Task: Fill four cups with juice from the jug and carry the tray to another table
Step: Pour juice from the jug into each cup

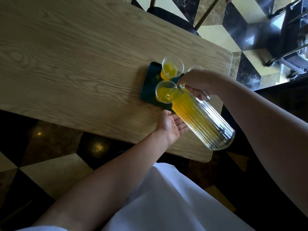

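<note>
fingers of my right hand [196, 84] grip the tilted jug [200, 117] pouring into the near cup [164, 91] on the tray [148, 90]; left hand [170, 125] open beneath. overtilting could overflow it.

The bench [70, 52] is bare to the left of and beyond the tray [148, 87]; approach from those sides is unobstructed. The tilted jug [200, 117] blocks the near right side of the tray, its mouth over the near cup [164, 90]. The right hand [196, 82] partly hides a third cup [194, 68]. The left hand [170, 125] (palm up) occupies the near bench edge under the jug.
</note>
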